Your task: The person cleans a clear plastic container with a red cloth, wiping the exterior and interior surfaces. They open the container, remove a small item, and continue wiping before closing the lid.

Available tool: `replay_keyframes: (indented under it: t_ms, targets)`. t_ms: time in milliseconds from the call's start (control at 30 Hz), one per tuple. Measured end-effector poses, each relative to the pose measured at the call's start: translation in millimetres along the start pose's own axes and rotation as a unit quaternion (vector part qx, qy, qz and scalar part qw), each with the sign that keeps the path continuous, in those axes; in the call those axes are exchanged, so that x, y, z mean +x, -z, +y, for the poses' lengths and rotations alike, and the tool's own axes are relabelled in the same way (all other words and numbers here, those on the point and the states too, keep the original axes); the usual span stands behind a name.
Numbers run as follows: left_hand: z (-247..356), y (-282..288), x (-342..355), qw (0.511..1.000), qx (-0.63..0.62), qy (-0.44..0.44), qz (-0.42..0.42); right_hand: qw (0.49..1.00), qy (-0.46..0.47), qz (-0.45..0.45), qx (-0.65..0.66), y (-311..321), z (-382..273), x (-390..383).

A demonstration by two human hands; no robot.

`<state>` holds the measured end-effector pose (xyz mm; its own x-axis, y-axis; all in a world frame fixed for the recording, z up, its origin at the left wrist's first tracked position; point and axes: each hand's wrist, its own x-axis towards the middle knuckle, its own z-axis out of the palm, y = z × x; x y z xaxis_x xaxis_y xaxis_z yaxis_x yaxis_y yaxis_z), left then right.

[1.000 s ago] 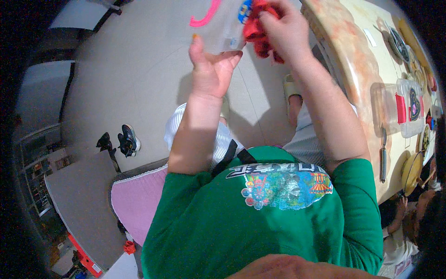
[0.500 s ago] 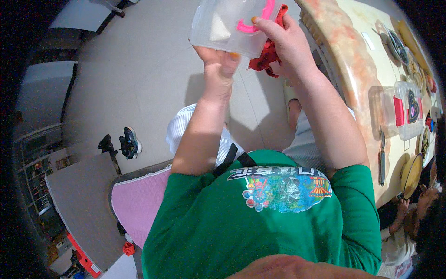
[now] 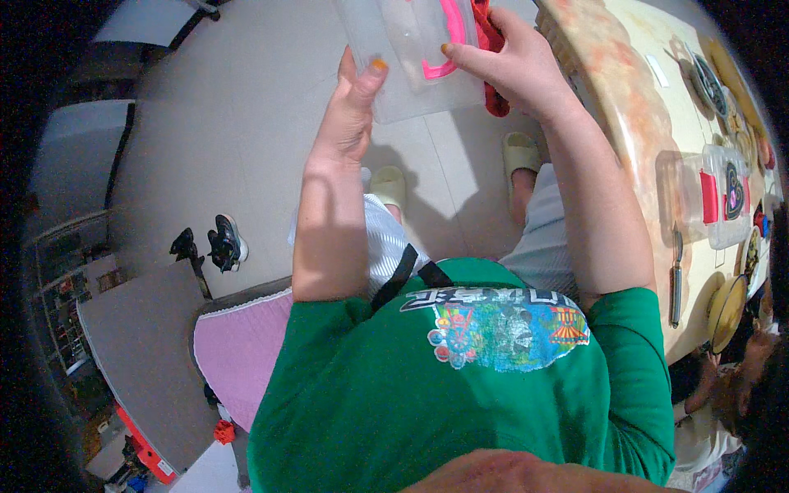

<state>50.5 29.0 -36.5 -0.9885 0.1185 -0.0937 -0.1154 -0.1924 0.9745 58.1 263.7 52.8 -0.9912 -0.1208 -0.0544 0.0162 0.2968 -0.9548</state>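
A translucent plastic container [image 3: 403, 90] with a bright pink handle [image 3: 451, 33] is held up at the top edge of the view, partly cut off by it. My left hand [image 3: 347, 111] grips its left side, thumb along the near corner. On the right, my right hand [image 3: 523, 70] is closed on the same container, its thumb close to the pink handle. Crumpled red cloth [image 3: 496, 97] is bunched between that hand and the container. The fingers beneath the container are mostly hidden.
To the right runs a marble-patterned table [image 3: 649, 156] with a knife [image 3: 676, 279], a clear box with red clips [image 3: 725, 197] and a round pan or lid [image 3: 728, 314]. Another person's arm [image 3: 703, 382] shows at lower right. A pink-covered seat [image 3: 242, 349] and dark shoes [image 3: 226, 244] lie left.
The container has shifted slightly and tilted, so the white contents seen earlier hardly show. My left hand has moved left and upward along its side. Both slippers now show on the floor.
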Motion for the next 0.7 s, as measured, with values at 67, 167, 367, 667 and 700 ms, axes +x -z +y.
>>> replay_keyframes:
  t_ms: [67, 167, 367, 667, 700]
  targets:
    - [-5, -6, 1, 1.000, -0.003, -0.014, -0.003, 0.997, 0.063, 0.052, -0.013, -7, 21, 8]
    - [-7, -4, 5, 0.999, -0.038, -0.002, -0.022, 0.989, 0.080, 0.126, 0.015, -9, 27, 15]
    - [2, -8, 6, 0.996, -0.054, -0.063, 0.023, 0.932, 0.185, 0.216, 0.225, -11, 11, 6]
    - [-3, -35, -6, 0.998, -0.011, -0.056, -0.003, 0.870, 0.347, 0.228, -0.266, -39, 22, 10]
    - [-4, -36, -7, 0.999, 0.003, -0.046, -0.007, 0.871, 0.345, 0.237, -0.256, -31, 16, 8]
